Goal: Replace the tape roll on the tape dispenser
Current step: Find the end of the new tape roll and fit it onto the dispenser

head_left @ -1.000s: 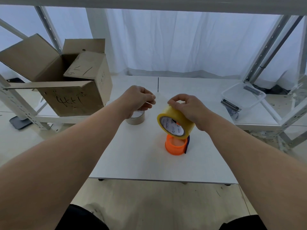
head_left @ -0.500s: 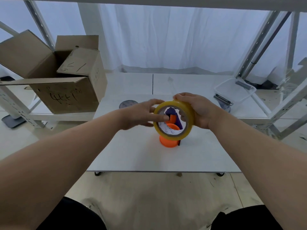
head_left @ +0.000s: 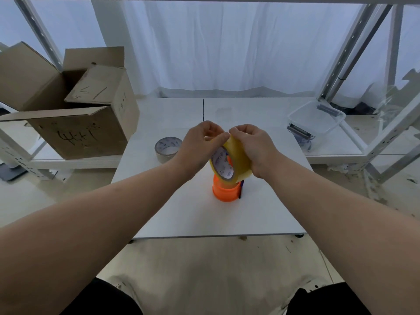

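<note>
Two hands, both yours, meet at the centre of the frame over one yellow tape roll [head_left: 237, 159].

1. Right hand [head_left: 253, 147]: fingers curled round the roll's right side and top edge, clamped on it.
2. Left hand [head_left: 200, 144]: fingers bent, thumb and forefinger pinching the roll's top rim, fingertips touching those of the right hand.
3. Tape roll: held on edge and tilted, its printed core facing lower left; its lowest rim sits right at the top of the dispenser, though contact cannot be told.
4. Dispenser [head_left: 225, 193]: orange, standing on the table just below centre, with a dark part on its right side.
5. Second roll [head_left: 168, 148]: pale and thin, lying flat on the table left of your left hand, apart from it.
6. Table [head_left: 204, 220]: white, mid-frame.
7. Cardboard box [head_left: 75, 130]: open, flaps up, left edge of frame.
8. Plastic tub [head_left: 317, 120]: clear, right of frame, on a low white shelf.
</note>
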`<state>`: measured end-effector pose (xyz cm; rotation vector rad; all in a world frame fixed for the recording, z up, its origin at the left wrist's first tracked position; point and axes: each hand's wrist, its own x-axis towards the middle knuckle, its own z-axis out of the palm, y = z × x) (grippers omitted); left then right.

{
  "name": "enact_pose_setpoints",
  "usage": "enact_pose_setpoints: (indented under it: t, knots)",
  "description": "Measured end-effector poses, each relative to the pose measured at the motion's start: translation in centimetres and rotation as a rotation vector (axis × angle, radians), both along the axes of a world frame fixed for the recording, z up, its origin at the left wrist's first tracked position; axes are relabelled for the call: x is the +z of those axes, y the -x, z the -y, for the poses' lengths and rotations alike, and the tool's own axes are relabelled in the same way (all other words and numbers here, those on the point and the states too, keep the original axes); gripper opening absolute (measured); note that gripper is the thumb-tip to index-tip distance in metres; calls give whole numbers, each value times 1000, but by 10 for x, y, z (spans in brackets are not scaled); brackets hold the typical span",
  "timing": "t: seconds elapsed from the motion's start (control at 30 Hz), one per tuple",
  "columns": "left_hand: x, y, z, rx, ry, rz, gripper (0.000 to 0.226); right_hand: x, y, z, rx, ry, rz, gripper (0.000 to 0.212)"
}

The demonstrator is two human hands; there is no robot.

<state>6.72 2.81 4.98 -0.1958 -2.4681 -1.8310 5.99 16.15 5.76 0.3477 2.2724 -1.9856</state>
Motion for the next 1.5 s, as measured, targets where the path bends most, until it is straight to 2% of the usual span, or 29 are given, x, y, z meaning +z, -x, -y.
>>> enact_pose_setpoints:
  t: [0.13, 0.3, 0.33, 0.43, 0.47, 0.5, 0.6, 0.67, 0.73, 0.8, 1.0, 1.13, 1.5]
  knots:
    - [-2, 5, 4, 56, -33, 28, 12, -2, 2, 0, 31, 21, 16, 8]
    - [4, 5, 12, -69, -180, 82, 14, -1, 0, 3, 89, 199, 65, 10]
    - [3, 4, 13, -93, -187, 78, 14, -1, -1, 4, 93, 210, 75, 17]
    - [1, 3, 14, -93, -193, 59, 15, -4, 5, 2, 95, 326, 115, 55]
    - [0, 4, 15, -81, -169, 49, 14, -7, 9, -1, 92, 320, 113, 60]
    - [-2, 5, 17, -72, -133, 45, 14, -9, 11, -4, 80, 222, 104, 61]
    - [-11, 9, 25, -71, 2, 87, 14, -23, 14, -17, 79, -397, 140, 53]
    - [-17, 11, 31, -71, 101, 122, 15, -32, 12, -23, 176, -565, 273, 47]
    - [-21, 13, 34, -72, 149, 155, 17, -39, 9, -22, 259, -559, 404, 46]
    - [-24, 14, 34, -84, 153, 201, 18, -46, 11, -19, 299, -521, 458, 43]
    - [-31, 18, 32, -153, 134, 306, 16, -62, 18, -14, 312, -442, 477, 6]
    - [-33, 20, 32, -183, 106, 307, 15, -65, 19, -18, 314, -332, 479, 10]
    - [-32, 28, 34, -249, 182, 404, 15, -65, 27, -2, 308, -462, 334, 18]
